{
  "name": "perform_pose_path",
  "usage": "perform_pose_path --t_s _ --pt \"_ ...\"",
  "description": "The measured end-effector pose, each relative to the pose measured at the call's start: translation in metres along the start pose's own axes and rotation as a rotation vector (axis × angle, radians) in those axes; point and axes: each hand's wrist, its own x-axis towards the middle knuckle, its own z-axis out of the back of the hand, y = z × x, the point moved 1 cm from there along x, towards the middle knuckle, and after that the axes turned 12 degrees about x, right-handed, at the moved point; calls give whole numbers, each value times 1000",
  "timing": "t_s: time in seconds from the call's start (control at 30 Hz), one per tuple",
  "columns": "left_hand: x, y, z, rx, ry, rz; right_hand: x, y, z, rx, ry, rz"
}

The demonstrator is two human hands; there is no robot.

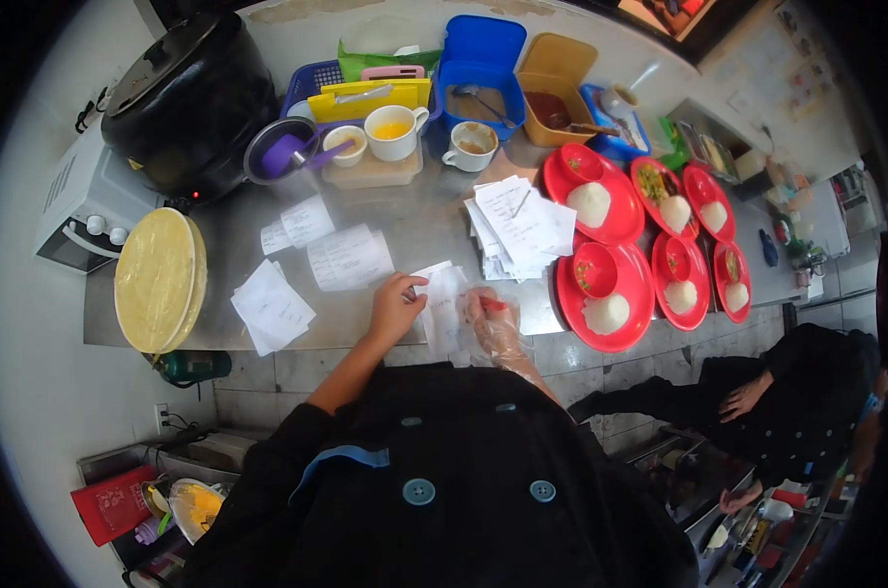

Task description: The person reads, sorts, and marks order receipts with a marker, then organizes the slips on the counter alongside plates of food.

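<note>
In front of me on the steel counter, a handwritten paper slip (pixel 445 312) lies between my two hands. My left hand (pixel 395 306) is bare, its fingers pinched at the slip's left edge; a small dark spot shows between them, too small to name. A clear plastic glove covers my right hand (pixel 496 331), which is curled at the slip's right side around something small and red. A thick stack of written slips (pixel 524 225) sits just beyond it. More slips (pixel 350 258) are spread to the left, with another small pile (pixel 272 306) nearer the counter edge.
Red plates (pixel 632 312) with mounds of rice and small red bowls stand in two rows at right. Cups (pixel 393 132), a blue container (pixel 478 78) and a brown container (pixel 554 93) line the back. A black cooker (pixel 194 108) is at left. Another person (pixel 787 402) is at lower right.
</note>
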Motion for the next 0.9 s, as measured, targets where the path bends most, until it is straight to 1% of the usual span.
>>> perform_pose_path --t_s 0.03,0.07,0.1,0.13,0.17,0.2,0.23,0.27,0.3,0.33,0.37,0.4,0.43,0.5,0.53,0.57,0.63,0.67,0.7,0.77,0.8,0.87,0.9 --pt "1 -1 0 -35 -9 24 -1 7 2 34 -68 20" --pt "5 1 1 -37 -8 20 3 7 7 -137 -105 237" --pt "9 5 2 -135 -36 46 6 4 15 -138 -108 235" --pt "12 9 3 -230 -62 75 11 0 23 227 -136 205" --pt "17 2 10 -230 -54 77 13 5 30 593 -164 172" --pt "24 -14 25 -393 3 152 11 23 38 594 -171 171" --pt "30 -32 39 -556 62 225 7 52 47 354 -165 192" --pt "34 -50 49 -555 71 219 3 73 52 114 -158 211" --pt "39 -68 58 -574 125 220 1 82 53 116 -170 213" --pt "42 -81 62 -591 178 220 -1 88 51 319 -83 112" --pt "44 -87 61 -589 186 211 -2 91 49 521 8 13" --pt "45 -94 60 -621 248 193 -1 91 48 639 73 -49" --pt "47 -101 58 -651 312 171 -2 95 49 645 61 -37" --pt "50 -113 54 -611 353 127 -9 111 54 683 -82 -124" --pt "51 -119 51 -577 383 97 -12 122 60 690 -125 -48" --pt "53 -127 48 -573 399 77 -11 121 68 696 -144 -31" --pt "55 -142 40 -503 424 119 -14 113 87 662 -205 36" --pt "57 -146 31 -511 418 81 -16 112 93 693 -276 63" --pt "61 -149 22 -507 439 68 -19 112 102 699 -300 71" --pt "65 -156 4 -438 446 138 -30 113 127 537 -553 134" --pt "67 -162 -5 -435 466 131 -31 105 145 531 -703 269" --pt "72 -177 -24 -565 447 199 -49 95 187 693 -841 259" --pt "74 -186 -34 -563 463 192 -55 90 205 801 -913 247"
